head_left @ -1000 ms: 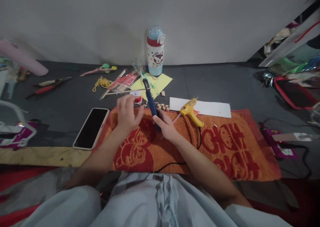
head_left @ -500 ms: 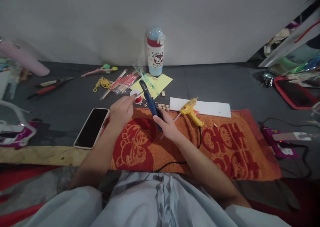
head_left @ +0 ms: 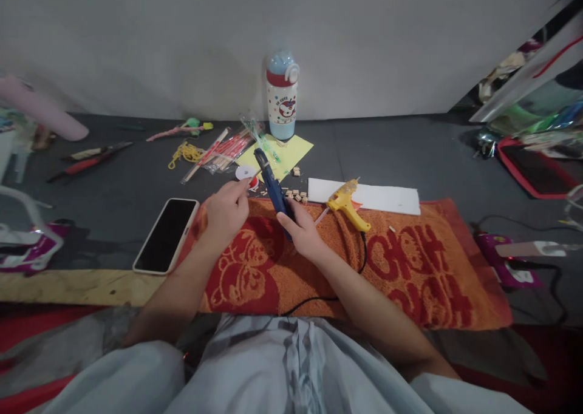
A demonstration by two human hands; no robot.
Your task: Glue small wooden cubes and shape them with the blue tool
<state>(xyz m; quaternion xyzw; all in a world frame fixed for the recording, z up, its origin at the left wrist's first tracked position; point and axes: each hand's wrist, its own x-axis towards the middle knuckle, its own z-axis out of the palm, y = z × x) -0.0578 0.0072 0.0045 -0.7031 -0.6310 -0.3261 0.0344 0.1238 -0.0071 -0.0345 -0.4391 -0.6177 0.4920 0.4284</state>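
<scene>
My left hand (head_left: 228, 210) is closed in a pinch on a thin wooden stick (head_left: 255, 175), whose far end meets the head of a dark blue cutter (head_left: 274, 190). My right hand (head_left: 300, 227) wraps round the cutter's handle and keeps it tilted, head up and to the left, above the towel. Just beyond my left fingers lies a white-and-red spool (head_left: 245, 172), partly covered. Small cut wooden bits (head_left: 297, 195) are scattered on the table beyond my right hand.
An orange towel (head_left: 410, 268) lies under my hands. A yellow glue gun (head_left: 347, 204) rests across a white strip (head_left: 387, 196), its cord running over the towel. A phone (head_left: 166, 237) is at left, a bottle (head_left: 282, 98) stands behind, near packaged sticks (head_left: 230, 151) and yellow paper (head_left: 296, 153).
My left hand has come slightly nearer to me and curled more, showing more of the spool. My right hand and the cutter have barely moved.
</scene>
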